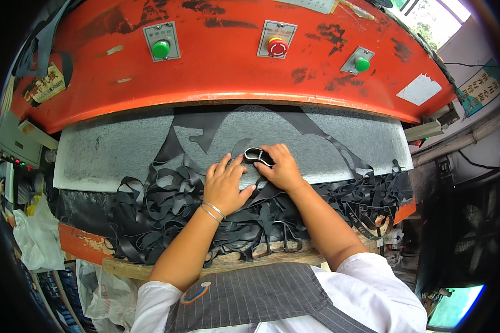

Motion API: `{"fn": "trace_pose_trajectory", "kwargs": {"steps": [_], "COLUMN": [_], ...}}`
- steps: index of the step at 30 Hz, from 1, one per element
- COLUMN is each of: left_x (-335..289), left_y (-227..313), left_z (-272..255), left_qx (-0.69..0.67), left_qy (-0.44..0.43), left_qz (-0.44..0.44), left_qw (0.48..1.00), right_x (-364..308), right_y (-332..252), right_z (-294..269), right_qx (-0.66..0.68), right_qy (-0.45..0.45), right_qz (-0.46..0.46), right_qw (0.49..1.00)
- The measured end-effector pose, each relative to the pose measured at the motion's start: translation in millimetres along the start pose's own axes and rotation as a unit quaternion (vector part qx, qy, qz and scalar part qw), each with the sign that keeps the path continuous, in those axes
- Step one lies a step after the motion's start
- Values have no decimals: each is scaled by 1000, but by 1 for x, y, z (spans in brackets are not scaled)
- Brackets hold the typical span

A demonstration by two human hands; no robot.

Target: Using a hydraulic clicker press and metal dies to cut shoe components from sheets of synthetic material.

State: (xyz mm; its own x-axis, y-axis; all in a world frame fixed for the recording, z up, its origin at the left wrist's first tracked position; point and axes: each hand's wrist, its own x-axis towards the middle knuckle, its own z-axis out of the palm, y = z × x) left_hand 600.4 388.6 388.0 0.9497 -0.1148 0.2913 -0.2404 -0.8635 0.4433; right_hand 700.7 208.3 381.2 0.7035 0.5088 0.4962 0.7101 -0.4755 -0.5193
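Note:
My right hand point(283, 168) grips a small curved metal cutting die point(254, 149), its fingers and thumb closed on the die's right side. The die stands on the grey cutting board point(261, 127), over or beside dark material that my hands partly hide. My left hand point(225, 186) lies with its fingers apart just left of the die, thumb pointing toward the right hand. Behind and around the hands, strips of black sheet material point(200, 122), which looks like leather, run across the board with shapes cut out of them.
A tangle of black cut scraps point(178, 194) hangs along the board's near edge, above a wooden ledge point(133, 269). The red press beam point(216, 66) spans the far side, carrying green buttons point(161, 49) and a red stop button point(277, 48). White plastic bags point(39, 236) hang at left.

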Motion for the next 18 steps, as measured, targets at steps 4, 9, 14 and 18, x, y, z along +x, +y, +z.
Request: {"fn": "trace_pose_trajectory", "kwargs": {"steps": [4,9,14,18], "left_x": [2,16,50,39], "left_y": [-5,-28,-14,-14], "left_z": [-7,-55,-146,-161], "left_qx": [10,-104,82,149], "left_qy": [2,160,403,294], "left_qz": [-1,9,83,53], "left_qw": [1000,982,908,943], "right_x": [7,29,86,83], "right_y": [-4,9,26,36], "right_z": [-5,-92,-168,-163], "right_qx": [-10,4,-83,-142], "right_qy": [-36,332,535,483], "right_qz": [17,58,58,103], "right_qw": [999,941,839,858]}}
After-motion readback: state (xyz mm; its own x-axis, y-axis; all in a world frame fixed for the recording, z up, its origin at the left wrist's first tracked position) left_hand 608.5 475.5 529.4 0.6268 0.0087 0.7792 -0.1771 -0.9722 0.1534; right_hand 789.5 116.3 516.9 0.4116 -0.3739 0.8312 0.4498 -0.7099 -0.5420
